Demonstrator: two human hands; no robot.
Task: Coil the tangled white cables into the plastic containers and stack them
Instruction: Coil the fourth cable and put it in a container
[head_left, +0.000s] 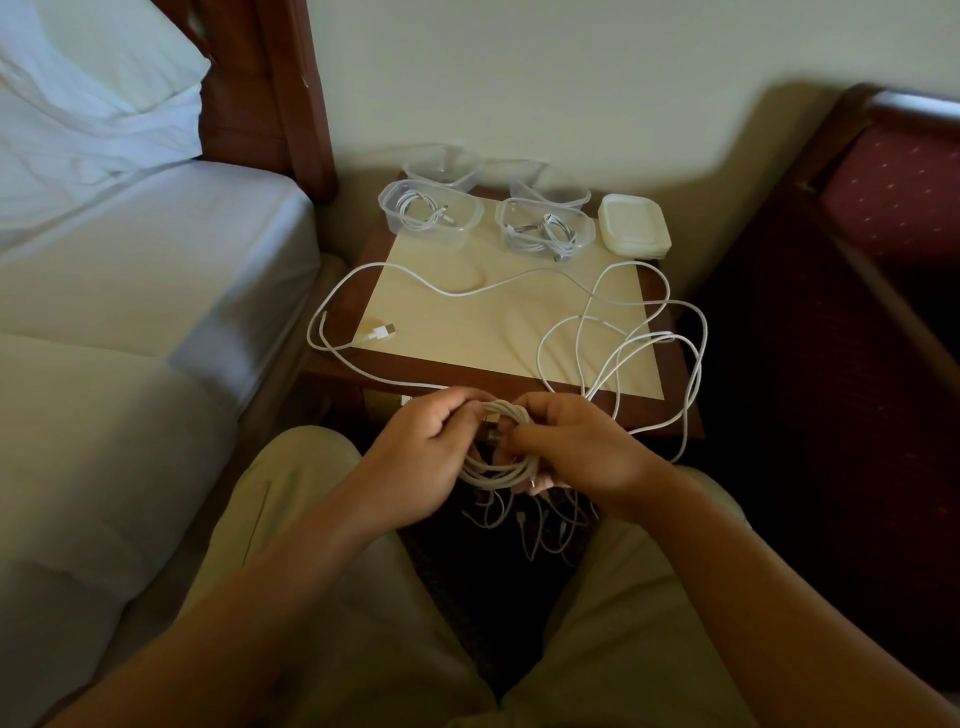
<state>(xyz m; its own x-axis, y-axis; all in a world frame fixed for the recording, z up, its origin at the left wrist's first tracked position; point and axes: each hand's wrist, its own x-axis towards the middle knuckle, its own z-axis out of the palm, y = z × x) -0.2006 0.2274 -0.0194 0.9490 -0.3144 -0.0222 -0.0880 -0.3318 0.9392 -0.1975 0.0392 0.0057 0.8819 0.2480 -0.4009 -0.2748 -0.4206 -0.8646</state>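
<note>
left hand: curled, gripping cable coil | right hand: fingers pinching same coil | hands close together

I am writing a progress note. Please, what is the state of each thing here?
Left hand: grips coil.
Right hand: grips coil.
Coil: partly wound, held.
Loose cable: sprawled over table.
Front tubs: open, cable inside.
Back tubs: open, empty.
Lids: stacked.

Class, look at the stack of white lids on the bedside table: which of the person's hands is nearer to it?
Right. The right hand lies below the stack of lids, slightly left; the left hand is farther left.
</note>
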